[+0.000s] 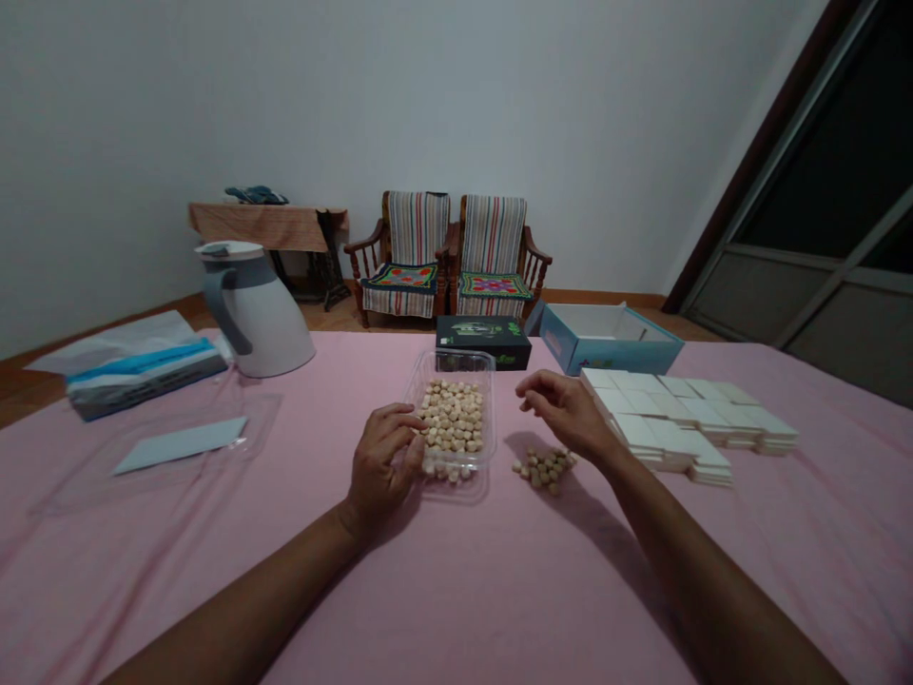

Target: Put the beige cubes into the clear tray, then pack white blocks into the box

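Note:
A clear plastic tray (485,365) holds several small pale round pieces (454,419) on the pink tablecloth. My left hand (383,459) rests at the tray's left edge, fingers curled with the tips at the pieces. My right hand (563,411) hovers to the right of the tray, fingers bent and loosely pinched; whether it holds a piece is unclear. Under that hand lies a small heap of the same pieces (543,467) on the cloth.
Stacks of white flat boxes (685,419) lie at the right, with an open blue box (606,338) and a black box (485,341) behind. A white jug (249,306), a folded blue packet (143,376) and a clear sheet (178,442) sit left. Two striped chairs (449,252) stand beyond.

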Available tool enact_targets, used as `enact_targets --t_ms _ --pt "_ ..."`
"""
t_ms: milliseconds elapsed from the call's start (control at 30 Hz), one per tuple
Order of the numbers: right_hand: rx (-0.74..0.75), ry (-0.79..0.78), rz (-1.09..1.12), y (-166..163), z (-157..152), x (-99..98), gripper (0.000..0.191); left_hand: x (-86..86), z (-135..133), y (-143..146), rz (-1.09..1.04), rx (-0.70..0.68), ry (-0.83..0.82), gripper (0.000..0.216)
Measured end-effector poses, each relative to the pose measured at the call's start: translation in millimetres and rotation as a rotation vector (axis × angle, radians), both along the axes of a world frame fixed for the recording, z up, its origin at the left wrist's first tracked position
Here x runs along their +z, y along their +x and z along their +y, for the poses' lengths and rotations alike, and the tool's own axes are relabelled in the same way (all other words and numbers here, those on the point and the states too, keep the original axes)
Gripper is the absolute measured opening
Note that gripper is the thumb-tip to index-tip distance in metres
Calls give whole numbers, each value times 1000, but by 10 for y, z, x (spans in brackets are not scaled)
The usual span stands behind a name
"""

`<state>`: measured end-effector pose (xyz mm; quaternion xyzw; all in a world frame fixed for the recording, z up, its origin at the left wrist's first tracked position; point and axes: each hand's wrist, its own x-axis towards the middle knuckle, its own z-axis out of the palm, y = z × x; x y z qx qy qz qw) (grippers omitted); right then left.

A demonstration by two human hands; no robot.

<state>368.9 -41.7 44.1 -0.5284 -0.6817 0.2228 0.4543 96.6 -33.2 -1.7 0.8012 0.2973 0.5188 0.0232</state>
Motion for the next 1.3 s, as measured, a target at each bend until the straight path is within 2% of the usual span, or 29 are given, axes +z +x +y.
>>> enact_targets --t_ms 100,200,300,400,500,600,667,733,800,867,933,1000,1067,1133,1200,1300 --pt "83 -156 -356 55 -66 -30 11 15 -5 6 -5 2 -7 16" --pt "168 -294 -594 -27 -156 -78 15 21 -7 11 -5 7 -2 17" --pt "168 -293 -734 -142 -204 -137 16 14 -4 5 3 4 -1 16" --pt "145 -282 -783 -158 -192 -166 16 10 -2 0 5 -1 -10 16" --pt "77 -243 -660 -104 -154 -128 13 17 -3 5 3 -1 0 16" --pt "18 -100 -355 -107 -126 -39 10 18 -9 11 -7 1 -15 15" --pt "51 -36 -100 -156 -119 17 12 12 -13 12 -11 -4 -29 15" --pt "114 -5 106 -193 -111 52 22 7 -14 10 -14 -7 -30 15" --pt "118 8 158 -168 -97 57 25 9 -14 8 -9 -5 -26 16" --pt "47 -14 15 -69 -79 31 19 18 -13 10 -7 -2 -21 16" --pt "-32 -78 -262 58 -67 -14 14 29 -14 13 -4 5 -18 16" --pt "-65 -191 -542 147 -71 -61 12 37 -16 15 -2 15 -19 17" --pt "-64 -315 -730 157 -90 -99 11 39 -18 15 0 14 -15 17" --pt "-62 -393 -836 100 -112 -119 13 37 -20 13 -1 7 -11 17" --pt "-72 -404 -894 28 -121 -129 15 36 -23 12 -1 3 -10 16" --pt "-73 -420 -883 -8 -99 -144 15 34 -25 13 -2 2 -19 17"
